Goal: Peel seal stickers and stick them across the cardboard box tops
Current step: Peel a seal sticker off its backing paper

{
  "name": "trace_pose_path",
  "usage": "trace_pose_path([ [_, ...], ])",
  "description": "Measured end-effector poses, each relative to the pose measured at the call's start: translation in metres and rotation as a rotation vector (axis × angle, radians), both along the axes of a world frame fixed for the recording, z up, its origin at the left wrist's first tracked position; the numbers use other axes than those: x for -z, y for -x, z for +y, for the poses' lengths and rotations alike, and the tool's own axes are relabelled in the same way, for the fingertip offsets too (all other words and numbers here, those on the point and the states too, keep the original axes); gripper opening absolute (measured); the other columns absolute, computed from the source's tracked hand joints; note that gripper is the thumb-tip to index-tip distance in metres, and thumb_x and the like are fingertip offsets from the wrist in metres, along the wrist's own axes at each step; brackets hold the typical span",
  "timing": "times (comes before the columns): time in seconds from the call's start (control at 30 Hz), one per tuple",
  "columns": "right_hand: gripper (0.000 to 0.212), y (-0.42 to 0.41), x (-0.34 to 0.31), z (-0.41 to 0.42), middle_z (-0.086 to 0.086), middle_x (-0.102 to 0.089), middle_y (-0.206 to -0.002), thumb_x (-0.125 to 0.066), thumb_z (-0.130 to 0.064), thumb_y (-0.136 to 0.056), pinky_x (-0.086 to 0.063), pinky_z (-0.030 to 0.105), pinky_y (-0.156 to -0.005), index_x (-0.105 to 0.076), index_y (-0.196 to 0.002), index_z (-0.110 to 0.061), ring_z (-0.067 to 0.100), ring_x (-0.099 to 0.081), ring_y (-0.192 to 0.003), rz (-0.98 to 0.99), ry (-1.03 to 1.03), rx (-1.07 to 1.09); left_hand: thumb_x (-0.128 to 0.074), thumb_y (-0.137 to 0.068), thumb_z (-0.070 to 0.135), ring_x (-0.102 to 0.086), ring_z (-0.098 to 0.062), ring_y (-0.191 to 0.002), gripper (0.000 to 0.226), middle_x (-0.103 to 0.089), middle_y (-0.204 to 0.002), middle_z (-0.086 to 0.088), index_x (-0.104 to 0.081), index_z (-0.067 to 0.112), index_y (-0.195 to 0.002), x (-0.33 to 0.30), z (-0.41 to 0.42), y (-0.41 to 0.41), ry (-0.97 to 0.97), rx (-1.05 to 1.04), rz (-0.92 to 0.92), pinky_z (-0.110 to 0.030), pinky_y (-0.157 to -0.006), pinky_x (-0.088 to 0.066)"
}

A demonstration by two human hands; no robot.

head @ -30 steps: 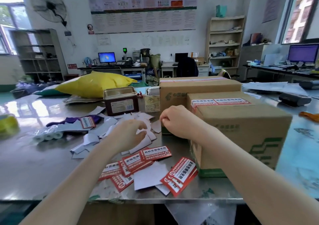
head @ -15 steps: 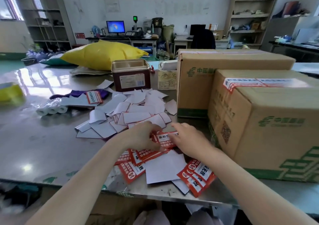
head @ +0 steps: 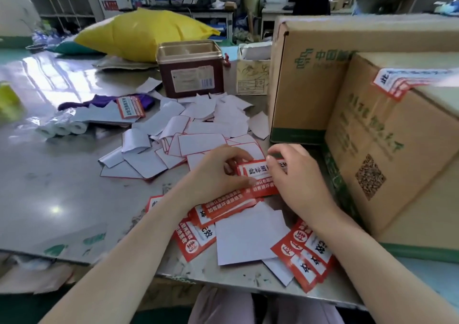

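Both hands meet over a red-and-white seal sticker point(head: 255, 174) lifted slightly above the table. My left hand point(head: 218, 172) pinches its left edge with thumb and fingers. My right hand point(head: 295, 174) pinches its right side, fingers curled over the top. More red seal stickers point(head: 306, 261) lie scattered near the table's front edge. To the right stands a cardboard box point(head: 397, 164) with a seal sticker point(head: 397, 80) across its top edge. A second cardboard box point(head: 308, 87) stands behind it.
Several white backing papers point(head: 206, 124) litter the middle of the steel table point(head: 62, 187). Behind them stand a brown tin point(head: 191, 70) and a small paper carton point(head: 253, 72). A yellow bag point(head: 141, 32) and paper rolls point(head: 62, 128) lie at the left.
Both hands came down from beside the box to the sticker pile and picked up one sticker. The view has tilted down and moved closer to the table.
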State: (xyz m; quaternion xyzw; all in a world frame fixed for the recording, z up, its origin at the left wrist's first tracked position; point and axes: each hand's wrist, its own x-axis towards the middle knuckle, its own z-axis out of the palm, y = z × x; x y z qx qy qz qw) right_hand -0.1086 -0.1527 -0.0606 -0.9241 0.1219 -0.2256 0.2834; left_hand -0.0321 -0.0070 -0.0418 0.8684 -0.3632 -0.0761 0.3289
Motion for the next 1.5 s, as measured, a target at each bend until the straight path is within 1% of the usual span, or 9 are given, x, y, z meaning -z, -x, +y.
trace_pose_path([
  [0.13,0.026,0.004,-0.001,-0.001,-0.006,-0.053,-0.119,-0.044,-0.031,-0.096,-0.036,-0.001,-0.053,-0.054,-0.118,-0.021,-0.006,-0.048,-0.080,-0.015,-0.100,-0.019,-0.063,-0.083,0.039,-0.056,-0.002,-0.074,0.030,-0.054,-0.089,0.016,-0.057,0.031,-0.111,0.001,-0.001,0.000,0.011,0.000,0.011,-0.006,-0.058,-0.042],
  [0.5,0.041,0.007,-0.002,0.001,-0.009,-0.048,-0.125,-0.049,-0.039,-0.091,-0.039,0.001,-0.053,-0.043,-0.129,-0.025,-0.006,-0.048,-0.078,0.064,-0.175,-0.071,-0.055,-0.087,0.041,-0.067,-0.001,-0.064,0.018,-0.069,-0.079,0.008,-0.061,0.025,-0.087,0.001,0.004,-0.002,0.150,-0.081,0.156,-0.009,-0.055,-0.050],
  [0.57,0.055,0.007,-0.003,0.003,-0.010,-0.045,-0.129,-0.054,-0.051,-0.084,-0.048,0.009,-0.068,-0.037,-0.132,-0.029,0.000,-0.052,-0.093,0.067,-0.207,-0.141,-0.055,-0.088,0.041,-0.069,-0.006,-0.061,0.021,-0.070,-0.073,0.005,-0.061,0.021,-0.087,0.001,0.005,-0.001,0.206,-0.125,0.193,-0.014,-0.055,-0.053],
  [0.63,0.078,0.004,-0.001,0.006,-0.011,-0.037,-0.135,-0.056,-0.068,-0.070,-0.054,0.030,-0.083,-0.027,-0.136,-0.036,0.008,-0.050,-0.110,0.100,-0.187,-0.190,-0.055,-0.088,0.040,-0.069,-0.011,-0.058,0.023,-0.071,-0.067,0.001,-0.063,0.018,-0.087,-0.001,0.007,0.000,0.269,-0.161,0.236,-0.019,-0.056,-0.055],
  [0.77,0.096,0.001,0.002,0.008,-0.012,-0.019,-0.146,-0.051,-0.082,-0.057,-0.047,0.046,-0.094,-0.015,-0.137,-0.044,0.014,-0.039,-0.126,0.165,-0.075,-0.192,-0.057,-0.085,0.042,-0.070,-0.014,-0.061,0.025,-0.073,-0.072,0.000,-0.064,0.019,-0.090,-0.003,0.008,0.003,0.317,-0.161,0.280,-0.021,-0.057,-0.056],
  [0.97,0.082,0.001,0.001,0.007,-0.012,-0.027,-0.140,-0.054,-0.072,-0.064,-0.054,0.039,-0.086,-0.024,-0.134,-0.041,0.014,-0.049,-0.112,0.086,-0.181,-0.207,-0.058,-0.085,0.039,-0.071,-0.014,-0.067,0.021,-0.074,-0.079,-0.001,-0.064,0.023,-0.097,-0.005,0.009,0.005,0.359,-0.150,0.300,-0.023,-0.061,-0.056],
  [1.17,0.079,0.002,-0.003,0.009,-0.010,-0.026,-0.143,-0.057,-0.068,-0.070,-0.053,0.039,-0.088,-0.024,-0.136,-0.039,0.015,-0.047,-0.116,0.113,-0.231,-0.200,-0.060,-0.084,0.037,-0.072,-0.016,-0.072,0.023,-0.075,-0.083,-0.001,-0.066,0.023,-0.101,-0.005,0.010,0.004,0.402,-0.157,0.307,-0.034,-0.071,-0.058],
  [1.37,0.068,0.005,-0.008,0.010,-0.011,-0.033,-0.135,-0.060,-0.054,-0.077,-0.050,0.014,-0.070,-0.027,-0.134,-0.037,0.007,-0.050,-0.102,0.063,-0.307,-0.183,-0.060,-0.075,0.041,-0.071,-0.011,-0.080,0.034,-0.073,-0.094,0.007,-0.065,0.028,-0.106,-0.007,0.012,0.005,0.447,-0.114,0.351,-0.020,-0.069,-0.057],
  [1.5,0.066,0.005,-0.010,0.010,-0.011,-0.034,-0.135,-0.060,-0.054,-0.078,-0.052,0.018,-0.075,-0.027,-0.133,-0.038,0.008,-0.051,-0.104,0.053,-0.336,-0.189,-0.061,-0.075,0.037,-0.071,-0.013,-0.083,0.027,-0.074,-0.095,0.006,-0.065,0.033,-0.102,-0.008,0.014,0.005,0.492,-0.090,0.397,-0.025,-0.073,-0.057],
])
